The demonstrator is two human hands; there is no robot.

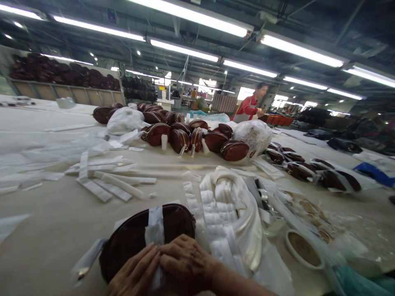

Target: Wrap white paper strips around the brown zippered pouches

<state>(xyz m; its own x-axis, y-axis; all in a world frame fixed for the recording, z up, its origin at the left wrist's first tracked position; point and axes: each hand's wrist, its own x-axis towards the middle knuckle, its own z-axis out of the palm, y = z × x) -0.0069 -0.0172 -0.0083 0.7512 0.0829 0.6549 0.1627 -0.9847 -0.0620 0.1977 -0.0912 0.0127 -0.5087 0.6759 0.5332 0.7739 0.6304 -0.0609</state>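
A dark brown leather bag (129,230) lies on the table right in front of me. A white wrapping strip (155,226) runs across its middle. My left hand (135,271) rests on the bag with its fingers stretched out flat, their tips at the strip. Beside it, my right hand (187,259) has its fingers curled and closed at the strip's edge, meeting the left fingertips. The near part of the bag is hidden under both hands. At the bag's left end, a wrapped pull or tab (88,259) sticks out onto the table.
To the right lie a bundle of white padding (231,213), a tape roll (304,248) and clear plastic. Loose white strips (108,181) are scattered left. Several brown bags (157,133) stand farther back, with wrapped ones (302,170) at right. A person in red (247,107) stands beyond.
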